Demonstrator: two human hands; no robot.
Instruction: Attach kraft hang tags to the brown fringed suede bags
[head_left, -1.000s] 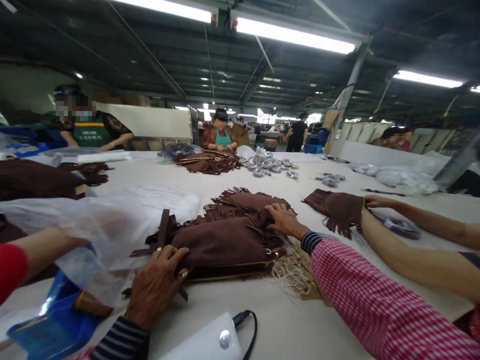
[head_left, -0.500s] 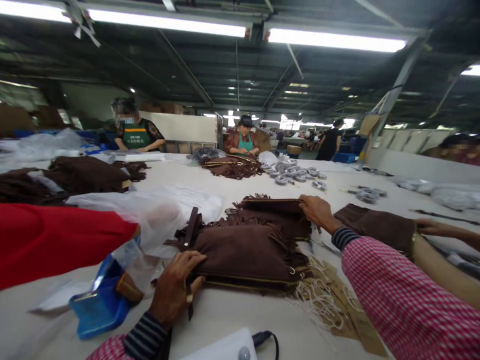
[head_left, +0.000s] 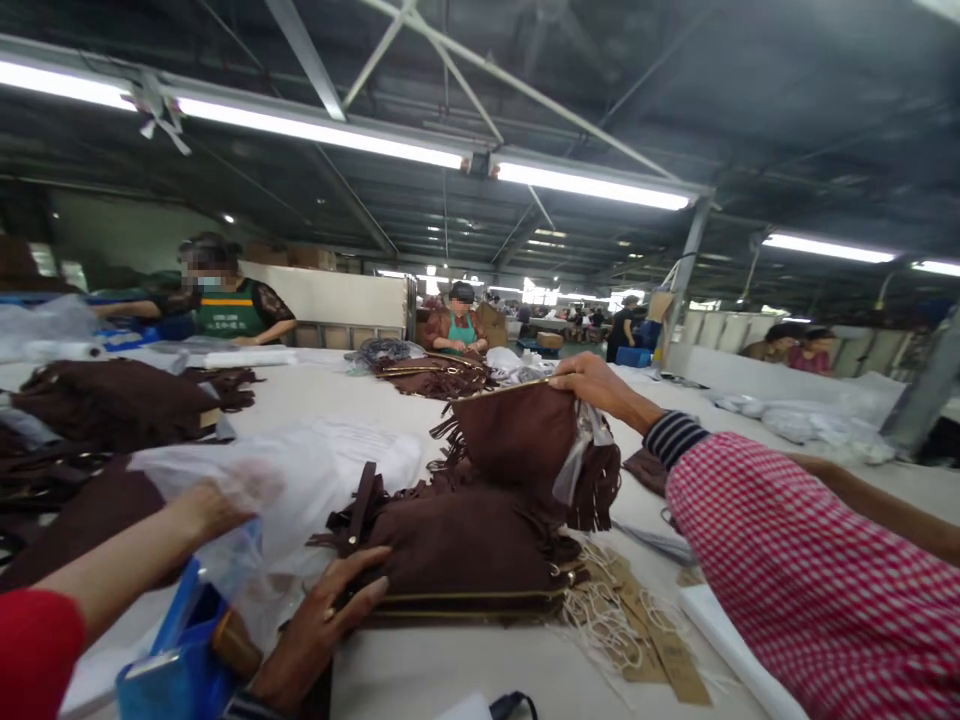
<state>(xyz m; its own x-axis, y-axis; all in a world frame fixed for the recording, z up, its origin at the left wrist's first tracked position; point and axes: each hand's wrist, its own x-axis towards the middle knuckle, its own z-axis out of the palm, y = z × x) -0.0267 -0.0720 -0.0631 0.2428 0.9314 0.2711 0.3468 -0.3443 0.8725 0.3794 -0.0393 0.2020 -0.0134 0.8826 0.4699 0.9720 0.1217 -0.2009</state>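
Observation:
My right hand (head_left: 596, 385) is closed on the top edge of a brown fringed suede bag (head_left: 517, 440) and holds it up above the table. A clear plastic strip hangs from that bag. My left hand (head_left: 319, 630) rests on the near corner of a stack of brown fringed bags (head_left: 457, 550), fingers stretched out over it. A brown strap (head_left: 358, 510) sticks up from the stack's left end. Paper hang tags with white strings (head_left: 637, 630) lie just right of the stack.
A co-worker's arm in a red sleeve (head_left: 112, 580) reaches in at the left over clear plastic bags (head_left: 300, 480) and a blue tape dispenser (head_left: 176, 670). Another person's bare arm (head_left: 877, 500) lies at the right. More brown bags (head_left: 112, 400) are piled far left. Workers stand across the white table (head_left: 465, 670).
My right hand has lifted the upper fringed bag off the table into the air. The red-sleeved arm at left has pulled back. My left hand stays on the stack.

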